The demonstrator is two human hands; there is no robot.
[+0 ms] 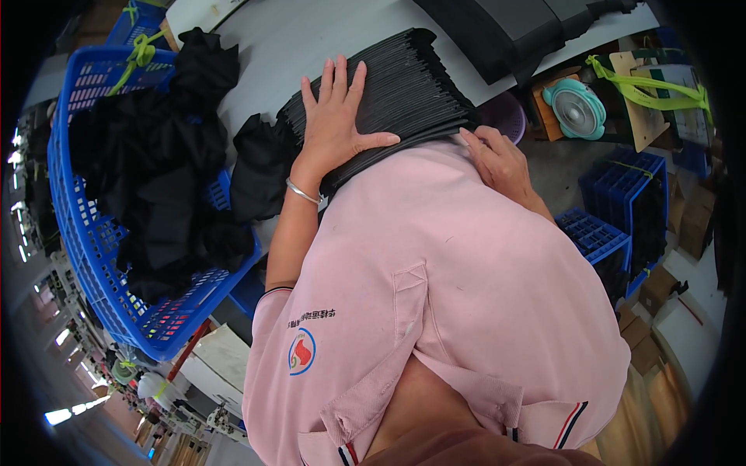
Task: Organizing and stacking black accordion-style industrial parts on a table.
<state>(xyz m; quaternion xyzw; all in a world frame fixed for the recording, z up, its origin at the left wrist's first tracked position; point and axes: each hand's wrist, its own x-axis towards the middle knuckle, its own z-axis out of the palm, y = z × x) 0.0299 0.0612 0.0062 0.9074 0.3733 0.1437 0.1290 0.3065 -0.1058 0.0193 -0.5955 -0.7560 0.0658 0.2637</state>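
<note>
A thick stack of black fabric pieces [404, 93] lies on the grey table against my body, its many layered edges fanned out in ridges. My left hand [332, 116], with a silver bangle at the wrist, rests flat on the stack's left part, fingers spread and thumb stretched to the right. At the near right corner my right hand [499, 161] has its fingers bent and pinched at the edge of the black layers; its fingertips are partly hidden. A crumpled black cloth [260, 167] hangs at the table's edge, left of my left wrist.
On the left stands a blue plastic basket [74, 225] heaped with black cloth. More black pieces [505, 35] lie on the table's far right. Beyond its right edge are a purple bin [509, 116], a small turquoise fan [575, 109] and blue crates [622, 190].
</note>
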